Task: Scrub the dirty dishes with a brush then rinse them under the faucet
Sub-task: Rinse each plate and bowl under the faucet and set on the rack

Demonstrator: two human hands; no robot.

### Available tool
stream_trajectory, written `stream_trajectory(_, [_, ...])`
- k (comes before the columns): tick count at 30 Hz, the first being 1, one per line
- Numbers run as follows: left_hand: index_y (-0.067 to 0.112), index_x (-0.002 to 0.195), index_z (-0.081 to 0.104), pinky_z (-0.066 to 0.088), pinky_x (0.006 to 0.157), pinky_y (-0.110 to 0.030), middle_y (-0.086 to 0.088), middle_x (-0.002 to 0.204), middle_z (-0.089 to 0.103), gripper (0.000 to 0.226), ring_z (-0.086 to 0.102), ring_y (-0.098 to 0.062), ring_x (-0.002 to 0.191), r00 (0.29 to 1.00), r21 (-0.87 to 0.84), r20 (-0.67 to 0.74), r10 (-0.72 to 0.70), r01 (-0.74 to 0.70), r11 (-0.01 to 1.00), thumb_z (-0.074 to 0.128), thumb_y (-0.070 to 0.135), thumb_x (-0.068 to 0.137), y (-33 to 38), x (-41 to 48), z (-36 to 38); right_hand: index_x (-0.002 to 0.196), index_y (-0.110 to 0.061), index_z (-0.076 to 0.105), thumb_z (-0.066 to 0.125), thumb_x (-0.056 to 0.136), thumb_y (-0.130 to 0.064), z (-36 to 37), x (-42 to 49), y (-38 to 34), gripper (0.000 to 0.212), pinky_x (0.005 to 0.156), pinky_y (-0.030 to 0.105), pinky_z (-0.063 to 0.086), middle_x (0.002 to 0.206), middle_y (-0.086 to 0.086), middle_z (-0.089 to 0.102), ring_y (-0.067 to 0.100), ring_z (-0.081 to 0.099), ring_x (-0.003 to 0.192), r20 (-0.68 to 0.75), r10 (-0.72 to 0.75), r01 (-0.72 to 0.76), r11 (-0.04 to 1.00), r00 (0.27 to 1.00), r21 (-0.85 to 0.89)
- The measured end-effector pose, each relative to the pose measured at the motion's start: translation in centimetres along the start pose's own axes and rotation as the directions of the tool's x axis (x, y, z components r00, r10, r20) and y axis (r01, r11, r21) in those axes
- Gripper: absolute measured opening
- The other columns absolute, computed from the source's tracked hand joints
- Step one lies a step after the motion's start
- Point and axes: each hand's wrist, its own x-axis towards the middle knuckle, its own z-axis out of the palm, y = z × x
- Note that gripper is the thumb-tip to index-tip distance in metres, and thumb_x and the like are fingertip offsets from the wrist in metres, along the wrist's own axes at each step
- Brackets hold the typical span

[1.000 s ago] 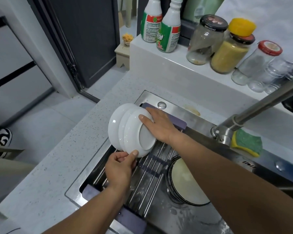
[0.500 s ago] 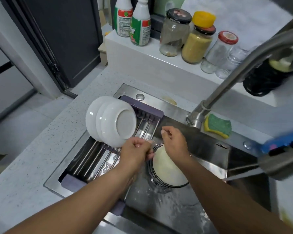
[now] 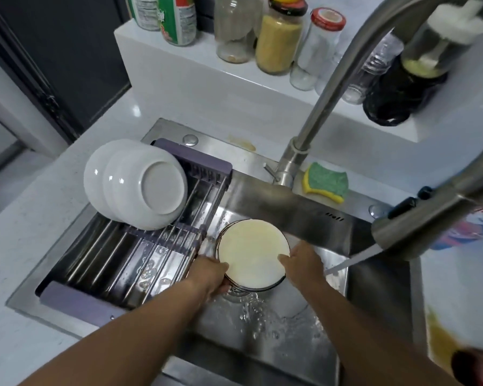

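Holding the cream plate [image 3: 253,250] at lower centre of the frame, down in the sink [image 3: 304,210], we are pinching opposite edges of its rim with the left hand [image 3: 211,274] and right hand [image 3: 304,263]. We are judging it stiff, breakable and wet-slippery, best gripped two-sided by the rim. The faucet [image 3: 430,215] is running at right.

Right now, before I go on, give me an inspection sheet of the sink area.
Surface: steel sink, wet, water splashing at the bottom.
Job's things: stack of plates in the sink; faucet running; white bowls tilted on the rack; no brush seen.
Clutter: sponge by the faucet base; jars and bottles on the ledge.
Hands: left hand and right hand hold the plates' edges.
Cables: nothing seen.
Surroundings: dark door at left.
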Motion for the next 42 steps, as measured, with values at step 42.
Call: stream_trajectory(42, [0.025,0.136,0.047,0.062,0.055,-0.037,-0.011,0.117,0.065,0.04,0.069,-0.033,0.097,0.946,-0.05,0.319,0.06,-0.047,0.998,0.055,0.005,0.102,0.8,-5.6,4.9,0.117,-0.013,0.049,0.039,0.108,-0.02,-11.1,-5.6,3.9,0.016,0.042,0.022,0.047,0.086,0.013,0.064,0.016,0.062,0.055,0.133,-0.097,0.073,0.982,0.986,0.176])
